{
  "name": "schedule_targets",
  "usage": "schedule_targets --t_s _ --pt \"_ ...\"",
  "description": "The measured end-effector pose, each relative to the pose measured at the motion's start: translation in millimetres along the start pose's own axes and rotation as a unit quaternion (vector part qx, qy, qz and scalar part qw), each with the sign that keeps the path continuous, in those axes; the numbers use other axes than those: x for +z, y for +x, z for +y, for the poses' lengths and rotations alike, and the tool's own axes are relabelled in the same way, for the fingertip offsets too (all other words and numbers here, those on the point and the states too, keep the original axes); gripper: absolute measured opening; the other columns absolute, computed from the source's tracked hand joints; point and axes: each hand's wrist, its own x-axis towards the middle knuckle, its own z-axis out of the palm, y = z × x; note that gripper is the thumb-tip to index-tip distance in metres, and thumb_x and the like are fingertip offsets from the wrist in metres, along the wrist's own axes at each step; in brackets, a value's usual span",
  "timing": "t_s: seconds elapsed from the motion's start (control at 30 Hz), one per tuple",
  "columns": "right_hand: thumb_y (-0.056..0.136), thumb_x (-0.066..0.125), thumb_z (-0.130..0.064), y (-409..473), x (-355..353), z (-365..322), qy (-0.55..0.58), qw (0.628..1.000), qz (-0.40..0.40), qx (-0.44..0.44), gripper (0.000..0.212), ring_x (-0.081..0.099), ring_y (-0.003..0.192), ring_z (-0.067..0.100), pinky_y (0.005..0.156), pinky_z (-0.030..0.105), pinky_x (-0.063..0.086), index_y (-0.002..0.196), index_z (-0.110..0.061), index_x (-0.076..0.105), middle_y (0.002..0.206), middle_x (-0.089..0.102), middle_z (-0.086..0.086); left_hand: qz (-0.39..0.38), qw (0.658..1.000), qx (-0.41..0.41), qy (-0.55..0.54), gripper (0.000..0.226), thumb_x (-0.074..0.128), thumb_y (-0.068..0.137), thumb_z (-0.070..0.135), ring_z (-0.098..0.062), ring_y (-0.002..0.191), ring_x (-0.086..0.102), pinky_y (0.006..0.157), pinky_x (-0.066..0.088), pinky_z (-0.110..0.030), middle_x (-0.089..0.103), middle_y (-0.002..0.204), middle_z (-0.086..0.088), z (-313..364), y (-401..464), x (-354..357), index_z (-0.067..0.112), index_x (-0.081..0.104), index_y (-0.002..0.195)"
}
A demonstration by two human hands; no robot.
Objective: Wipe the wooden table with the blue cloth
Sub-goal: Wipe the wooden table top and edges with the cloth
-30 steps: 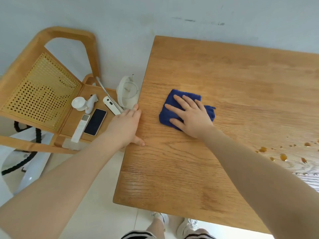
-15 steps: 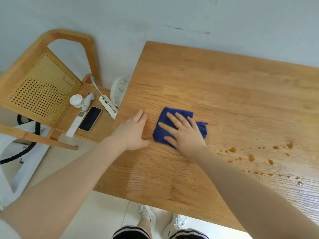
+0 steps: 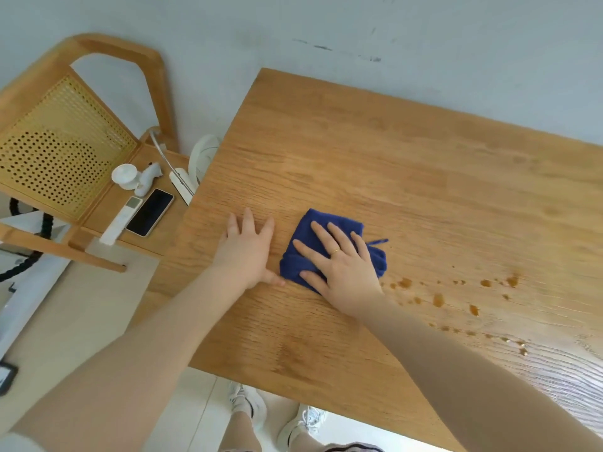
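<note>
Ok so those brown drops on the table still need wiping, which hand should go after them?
Right. The right hand already presses flat on the blue cloth, and the brown drops lie just to its right on the wooden table. The left hand rests bare on the wood, on the cloth's far side from them.

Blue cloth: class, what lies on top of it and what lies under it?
The right hand lies flat on top of the blue cloth, fingers spread. Under it is the wooden table; whether that covered patch is clean or spotted cannot be seen.
</note>
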Motion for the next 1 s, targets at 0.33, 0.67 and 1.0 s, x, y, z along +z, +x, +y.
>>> schedule_targets --t_s 0.33,0.67,1.0 --pt "0.096 0.025 -0.052 70 -16 33 0.013 0.994 0.023 0.101 0.049 0.003 0.144 0.023 0.115 0.049 0.003 0.144 -0.043 0.019 0.158 0.006 -0.002 0.007 0.997 -0.002 -0.078 0.118 0.074 0.064 0.056 -0.029 0.143 -0.016 0.116 0.008 -0.046 -0.022 0.155 -0.004 -9 -2 7 0.034 -0.005 0.148" --pt "0.082 0.010 -0.063 -2 -4 42 -0.009 0.999 0.011 0.031 0.064 0.015 0.143 0.027 0.113 0.049 0.009 0.142 -0.045 0.025 0.156 0.016 -0.001 -0.019 0.998 0.002 -0.051 0.119 0.071 0.068 0.056 -0.033 0.142 -0.017 0.117 0.006 -0.048 -0.027 0.153 -0.010 -5 0 4 0.029 -0.013 0.148" --pt "0.089 0.017 -0.060 9 -8 44 0.000 0.992 0.040 0.118 0.057 0.014 0.143 0.028 0.113 0.052 0.011 0.143 -0.041 0.025 0.156 0.015 0.002 0.020 0.981 0.147 0.123 0.127 0.069 0.066 0.062 -0.028 0.143 -0.018 0.116 -0.005 -0.041 -0.025 0.154 -0.010 3 8 -13 0.020 -0.020 0.146"
